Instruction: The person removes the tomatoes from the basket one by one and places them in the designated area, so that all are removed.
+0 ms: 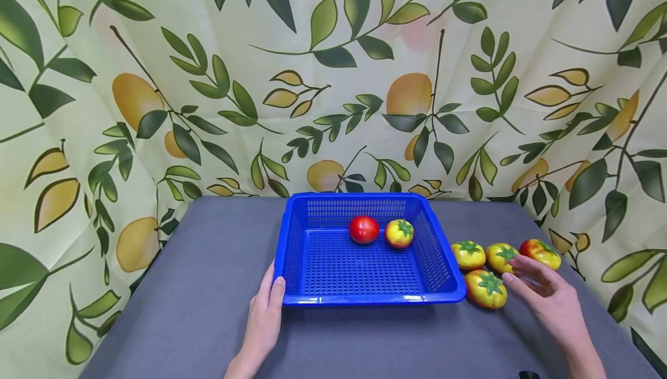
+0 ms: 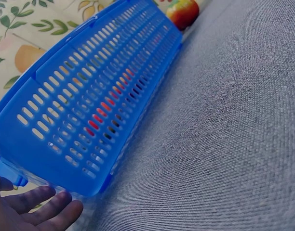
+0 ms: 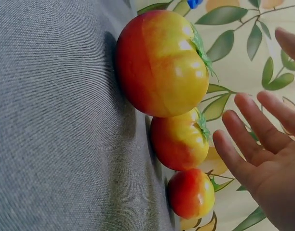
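Note:
A blue plastic basket [image 1: 370, 298] with slotted walls stands on the grey cloth. Inside it lie a red tomato [image 1: 364, 230] and a yellow-red tomato [image 1: 399, 234] with a green leafy top. My left hand [image 1: 264, 312] holds the basket's front left corner, thumb on the rim and fingers along the outside. Right of the basket sit several yellow-red tomatoes, the nearest being the front tomato [image 1: 486, 289]. Over this group hovers my right hand [image 1: 549, 295], fingers spread and nothing in them. In the right wrist view its fingertips are apart from the large tomato [image 3: 162, 62].
Beside the basket's right wall is one tomato [image 1: 468, 255], with another tomato [image 1: 501, 257] next to it and a redder tomato [image 1: 540, 254] farthest right. Leaf-patterned fabric [image 1: 339, 101] hangs behind and around the grey table [image 1: 208, 286]. A small dark object [image 1: 528, 374] shows at the bottom edge.

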